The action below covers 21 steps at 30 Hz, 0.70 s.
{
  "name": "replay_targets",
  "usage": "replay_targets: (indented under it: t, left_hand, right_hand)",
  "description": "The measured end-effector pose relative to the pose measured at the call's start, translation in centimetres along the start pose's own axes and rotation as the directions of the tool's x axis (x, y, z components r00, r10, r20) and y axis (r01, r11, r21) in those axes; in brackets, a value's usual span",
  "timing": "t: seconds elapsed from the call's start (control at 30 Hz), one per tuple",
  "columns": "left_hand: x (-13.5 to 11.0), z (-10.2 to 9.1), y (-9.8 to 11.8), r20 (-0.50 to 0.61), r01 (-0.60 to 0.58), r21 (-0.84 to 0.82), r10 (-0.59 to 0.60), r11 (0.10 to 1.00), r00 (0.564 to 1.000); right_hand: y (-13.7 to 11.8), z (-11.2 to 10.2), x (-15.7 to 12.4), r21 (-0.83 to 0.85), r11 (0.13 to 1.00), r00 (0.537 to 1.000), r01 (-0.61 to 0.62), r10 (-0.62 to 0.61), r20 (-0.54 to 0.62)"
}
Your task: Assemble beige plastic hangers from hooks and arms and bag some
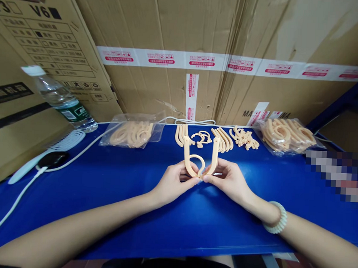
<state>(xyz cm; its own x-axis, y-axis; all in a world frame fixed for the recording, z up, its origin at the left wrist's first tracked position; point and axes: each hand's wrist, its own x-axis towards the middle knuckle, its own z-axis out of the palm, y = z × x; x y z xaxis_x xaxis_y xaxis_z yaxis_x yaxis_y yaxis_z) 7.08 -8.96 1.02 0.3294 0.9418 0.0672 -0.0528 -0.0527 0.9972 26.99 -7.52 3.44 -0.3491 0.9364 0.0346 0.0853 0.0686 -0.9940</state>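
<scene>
Above the blue table, my left hand (pixel 173 181) pinches the lower end of a curved beige plastic piece (pixel 186 156) that rises on the left. My right hand (pixel 228 181) grips a matching curved beige piece (pixel 214 155) on the right. Their lower ends meet between my fingertips, forming a U shape. Between them shows a thinner beige ring-like piece (pixel 200 160); my fingers hide how it joins the others. Behind my hands lie curved strips (pixel 181 134), thin curved pieces (pixel 201 138), more strips (pixel 222 140) and a pile of small beige parts (pixel 244 137).
Clear bags of beige parts (pixel 131 132) (pixel 287 134) rest at the back left and right. On the left are a water bottle (pixel 62 99), a pale hairbrush (pixel 52 154) and a black charger puck (pixel 53 159) with a white cable. Cardboard boxes (pixel 168 31) wall the back of the blue table (pixel 118 218).
</scene>
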Motion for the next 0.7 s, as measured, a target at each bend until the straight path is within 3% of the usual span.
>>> replay_targets:
  t: [0.23,0.37,0.43,0.5,0.57,0.7]
  left_hand:
    - [0.4,-0.1,0.7,-0.094,0.06,-0.114,-0.071,0.992,0.993]
    - [1.0,-1.5,1.3,-0.17,0.075,-0.225,-0.115,0.971,0.979]
    - [1.4,-2.5,1.7,-0.201,0.084,-0.285,-0.145,0.955,0.969]
    - [1.8,-3.5,2.1,-0.2,0.094,-0.336,-0.168,0.937,0.965]
    - [2.2,-4.7,2.5,-0.192,0.095,-0.362,-0.173,0.927,0.966]
    - [2.8,-6.9,3.3,-0.119,0.126,-0.271,-0.163,0.954,0.98]
  right_hand:
    - [-0.3,-0.1,0.7,0.0,1.0,0.998,-0.011,0.011,-0.061]
    - [-1.5,-3.1,1.6,0.042,0.998,0.999,0.048,-0.048,0.002]
    - [-2.4,-5.3,2.1,-0.067,0.992,0.992,0.103,-0.098,0.085]
    - [-3.2,-7.4,2.6,-0.283,0.937,0.973,0.207,-0.168,0.155]
    - [-3.7,-9.0,2.9,-0.48,0.825,0.952,0.298,-0.219,0.215]
    - [-4.1,-10.6,3.3,-0.642,0.66,0.913,0.391,-0.189,0.362]
